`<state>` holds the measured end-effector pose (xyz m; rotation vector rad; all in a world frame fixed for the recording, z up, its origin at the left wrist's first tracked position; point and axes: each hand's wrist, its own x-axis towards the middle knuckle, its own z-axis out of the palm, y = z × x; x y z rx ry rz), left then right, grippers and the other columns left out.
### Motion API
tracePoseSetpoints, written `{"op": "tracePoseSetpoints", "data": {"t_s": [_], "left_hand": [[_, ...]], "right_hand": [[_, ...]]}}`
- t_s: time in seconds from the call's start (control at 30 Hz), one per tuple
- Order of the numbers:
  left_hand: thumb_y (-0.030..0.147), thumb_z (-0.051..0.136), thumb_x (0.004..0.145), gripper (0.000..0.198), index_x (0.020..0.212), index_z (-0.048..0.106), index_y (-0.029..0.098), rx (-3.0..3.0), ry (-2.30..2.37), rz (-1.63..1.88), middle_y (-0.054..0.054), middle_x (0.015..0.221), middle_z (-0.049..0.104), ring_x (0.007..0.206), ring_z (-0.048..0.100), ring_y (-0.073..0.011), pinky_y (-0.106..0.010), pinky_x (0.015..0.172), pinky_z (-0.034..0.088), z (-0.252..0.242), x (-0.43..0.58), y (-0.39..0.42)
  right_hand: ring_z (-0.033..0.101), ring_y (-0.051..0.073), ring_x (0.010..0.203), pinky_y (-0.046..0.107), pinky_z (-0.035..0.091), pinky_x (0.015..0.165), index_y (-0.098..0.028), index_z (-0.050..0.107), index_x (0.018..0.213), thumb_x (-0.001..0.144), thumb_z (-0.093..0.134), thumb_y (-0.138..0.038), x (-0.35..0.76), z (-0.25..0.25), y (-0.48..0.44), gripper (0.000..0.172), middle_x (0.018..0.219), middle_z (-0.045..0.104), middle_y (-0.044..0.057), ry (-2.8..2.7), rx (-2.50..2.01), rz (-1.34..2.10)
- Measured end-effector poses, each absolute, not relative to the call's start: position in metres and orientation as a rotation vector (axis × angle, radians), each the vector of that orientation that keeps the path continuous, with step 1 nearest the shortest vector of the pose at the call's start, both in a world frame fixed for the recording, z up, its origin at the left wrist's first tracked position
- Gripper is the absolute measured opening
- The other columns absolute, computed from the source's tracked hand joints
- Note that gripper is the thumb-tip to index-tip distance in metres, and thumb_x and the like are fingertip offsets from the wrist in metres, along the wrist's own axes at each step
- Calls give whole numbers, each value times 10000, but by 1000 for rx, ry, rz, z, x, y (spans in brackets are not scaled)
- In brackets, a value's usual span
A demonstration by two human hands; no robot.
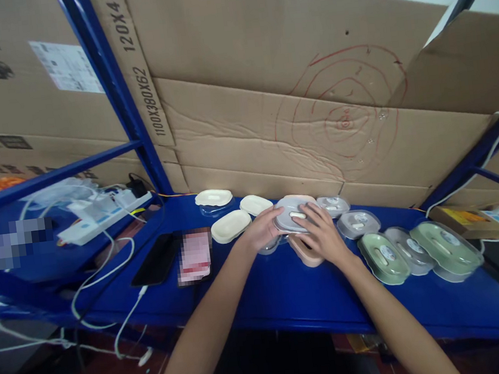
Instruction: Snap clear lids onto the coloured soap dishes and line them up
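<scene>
Both hands are on a small oval box with a clear lid and a pale tab on top. My left hand grips its left side. My right hand lies across its right side and lid, fingers bent over it. Just below sits a pinkish-beige box part, partly hidden by the right hand. A clear lid shows under the left wrist, mostly covered. To the left rest cream oval box parts: one in front, one behind, and one at the back.
Green lidded boxes and grey ones stand at the right of the blue table. Left are a black phone, a second device, a power strip and loose white cables. A cardboard wall closes the back.
</scene>
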<state>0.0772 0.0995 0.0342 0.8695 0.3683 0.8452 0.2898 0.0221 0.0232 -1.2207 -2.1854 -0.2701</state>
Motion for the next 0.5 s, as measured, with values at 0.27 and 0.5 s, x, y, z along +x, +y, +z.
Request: {"op": "tracePoseSetpoints", "data": {"t_s": [0.27,0.5], "left_hand": [[475,506,1054,445,1414,596,230,724,489,1119,-93,1501,638,1434,559,-291,-463,1077,566,43,58,118],[487,571,1024,480,1420,600,217,660,543,1186,-114,1365,723,1326,640,-329,-518,1077,551,37,58,123]], "right_hand": [[593,287,1373,496,460,1166,-197,623,1439,1105,302,-387,339,25,37,501,1456,652,144,-1786,-1672,-207],[719,381,1128,543,535,999,-174,713,1285,1000,591,-469,359,-14,43,427,1261,735,220,-1847,-2006,-4]]}}
